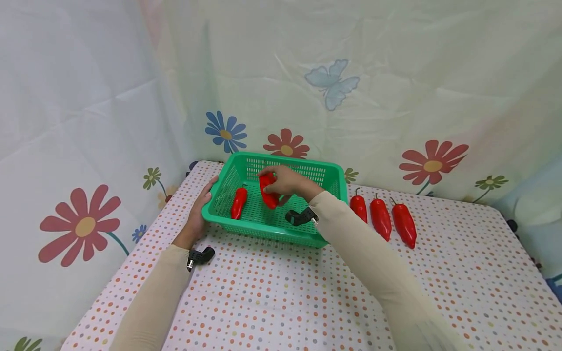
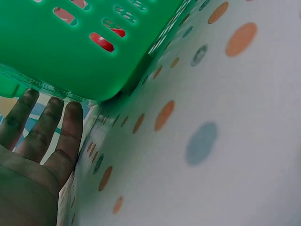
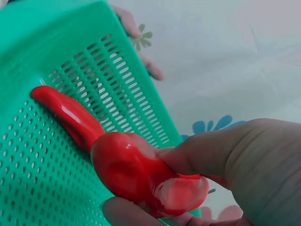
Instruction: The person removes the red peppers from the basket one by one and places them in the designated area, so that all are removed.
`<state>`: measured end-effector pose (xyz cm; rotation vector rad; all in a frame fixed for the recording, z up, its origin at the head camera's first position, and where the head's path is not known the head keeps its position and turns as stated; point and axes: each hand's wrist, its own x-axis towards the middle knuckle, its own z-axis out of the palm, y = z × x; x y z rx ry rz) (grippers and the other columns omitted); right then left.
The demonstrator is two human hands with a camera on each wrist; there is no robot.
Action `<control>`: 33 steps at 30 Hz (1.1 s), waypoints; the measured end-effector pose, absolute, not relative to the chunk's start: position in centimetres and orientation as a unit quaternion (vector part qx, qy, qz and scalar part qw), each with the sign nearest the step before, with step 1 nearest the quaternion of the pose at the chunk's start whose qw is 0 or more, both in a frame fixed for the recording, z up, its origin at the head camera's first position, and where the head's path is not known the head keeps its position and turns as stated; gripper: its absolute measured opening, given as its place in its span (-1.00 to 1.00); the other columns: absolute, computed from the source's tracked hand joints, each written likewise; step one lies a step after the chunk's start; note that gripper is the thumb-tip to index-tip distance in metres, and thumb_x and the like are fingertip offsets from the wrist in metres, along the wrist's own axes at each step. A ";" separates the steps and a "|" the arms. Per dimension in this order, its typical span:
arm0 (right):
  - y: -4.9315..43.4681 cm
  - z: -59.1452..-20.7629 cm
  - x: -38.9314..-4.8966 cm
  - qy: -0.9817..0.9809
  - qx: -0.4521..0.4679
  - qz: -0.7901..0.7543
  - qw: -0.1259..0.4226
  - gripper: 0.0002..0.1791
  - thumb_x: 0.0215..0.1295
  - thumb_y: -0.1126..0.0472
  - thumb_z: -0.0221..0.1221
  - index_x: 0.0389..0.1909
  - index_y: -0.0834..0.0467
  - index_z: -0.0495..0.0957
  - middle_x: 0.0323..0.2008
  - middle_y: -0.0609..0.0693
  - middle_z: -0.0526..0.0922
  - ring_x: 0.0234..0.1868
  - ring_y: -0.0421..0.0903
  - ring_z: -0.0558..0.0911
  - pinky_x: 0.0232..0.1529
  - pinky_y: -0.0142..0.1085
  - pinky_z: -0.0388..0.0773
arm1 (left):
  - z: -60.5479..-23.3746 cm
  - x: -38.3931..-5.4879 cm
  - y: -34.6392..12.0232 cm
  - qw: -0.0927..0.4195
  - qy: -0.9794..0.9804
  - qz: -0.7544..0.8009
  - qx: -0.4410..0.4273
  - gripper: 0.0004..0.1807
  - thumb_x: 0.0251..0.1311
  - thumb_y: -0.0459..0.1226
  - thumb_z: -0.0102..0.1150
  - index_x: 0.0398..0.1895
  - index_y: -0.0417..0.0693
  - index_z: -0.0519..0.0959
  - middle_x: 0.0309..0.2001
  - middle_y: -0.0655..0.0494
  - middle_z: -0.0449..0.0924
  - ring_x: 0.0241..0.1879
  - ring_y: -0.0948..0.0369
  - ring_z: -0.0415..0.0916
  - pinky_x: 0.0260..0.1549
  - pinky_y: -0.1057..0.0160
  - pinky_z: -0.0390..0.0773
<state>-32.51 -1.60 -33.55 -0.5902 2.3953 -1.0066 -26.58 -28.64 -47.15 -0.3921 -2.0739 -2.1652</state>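
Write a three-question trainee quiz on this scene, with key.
1. Multiple choice: what does the right hand hold? (a) a yellow sponge (b) a glossy, elongated red pepper (c) a metal spoon
2. True or false: the left hand is inside the green, rectangular, perforated plastic basket.
3. Count: how many peppers lie on the white, polka-dotted tablecloth?

Key: 1. b. 2. False; it is outside, by the left wall. 3. Three visible.

No legible text, label, brand, number or sign is appearing on any surface in the head view or in either wrist view.
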 end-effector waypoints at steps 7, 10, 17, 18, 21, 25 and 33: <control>-0.1 -32.4 -31.7 0.866 -0.225 -0.378 0.235 -0.39 0.33 0.26 0.22 0.38 -0.04 0.33 0.16 0.18 0.43 0.11 0.19 0.51 -0.39 -0.14 0.70 | -47.2 -26.4 -28.6 0.061 -0.691 -0.710 -0.121 -0.39 0.47 -0.06 -0.43 0.58 0.21 0.00 0.59 0.17 -0.12 0.54 0.02 -0.15 0.45 -0.21 -0.10; 0.5 -31.9 -31.4 0.866 -0.231 -0.380 0.229 -0.38 0.34 0.25 0.21 0.40 -0.03 0.31 0.17 0.20 0.42 0.12 0.19 0.50 -0.39 -0.14 0.70 | -47.3 -26.4 -28.6 0.062 -0.692 -0.710 -0.119 -0.39 0.47 -0.07 -0.44 0.58 0.20 0.00 0.59 0.19 -0.12 0.55 0.04 -0.16 0.46 -0.19 -0.11; 3.0 -31.5 -31.3 0.871 -0.224 -0.382 0.211 -0.36 0.33 0.24 0.22 0.41 -0.02 0.28 0.20 0.21 0.38 0.14 0.22 0.49 -0.38 -0.11 0.70 | -47.2 -26.5 -28.6 0.063 -0.696 -0.706 -0.119 -0.39 0.47 -0.06 -0.43 0.58 0.22 0.01 0.59 0.17 -0.11 0.54 0.03 -0.16 0.45 -0.20 -0.09; 3.3 -31.4 -31.2 0.872 -0.222 -0.383 0.209 -0.36 0.34 0.25 0.21 0.41 -0.03 0.29 0.20 0.21 0.38 0.14 0.22 0.48 -0.38 -0.11 0.70 | -47.2 -26.5 -28.6 0.064 -0.695 -0.706 -0.119 -0.39 0.47 -0.06 -0.42 0.57 0.21 0.01 0.59 0.17 -0.11 0.54 0.02 -0.15 0.44 -0.20 -0.09; 4.6 -31.3 -31.0 0.874 -0.216 -0.385 0.203 -0.37 0.34 0.24 0.21 0.41 -0.05 0.29 0.21 0.22 0.37 0.13 0.23 0.49 -0.38 -0.09 0.70 | -47.1 -26.5 -28.4 0.063 -0.695 -0.706 -0.120 -0.39 0.47 -0.07 -0.43 0.58 0.20 0.01 0.59 0.16 -0.11 0.53 0.01 -0.14 0.44 -0.21 -0.09; 5.8 -31.0 -30.6 0.872 -0.216 -0.391 0.199 -0.37 0.35 0.23 0.20 0.42 -0.05 0.29 0.23 0.23 0.34 0.13 0.24 0.50 -0.35 -0.05 0.70 | -47.0 -26.4 -28.4 0.060 -0.695 -0.707 -0.120 -0.39 0.47 -0.07 -0.44 0.58 0.19 -0.01 0.59 0.17 -0.12 0.53 0.00 -0.15 0.44 -0.22 -0.08; 8.1 -30.8 -30.4 0.864 -0.202 -0.418 0.195 -0.37 0.36 0.27 0.19 0.41 -0.03 0.28 0.25 0.25 0.31 0.14 0.29 0.48 -0.37 -0.03 0.69 | -47.0 -26.3 -28.4 0.059 -0.700 -0.702 -0.121 -0.39 0.47 -0.02 -0.43 0.57 0.25 0.01 0.58 0.18 -0.10 0.54 0.01 -0.14 0.43 -0.23 -0.05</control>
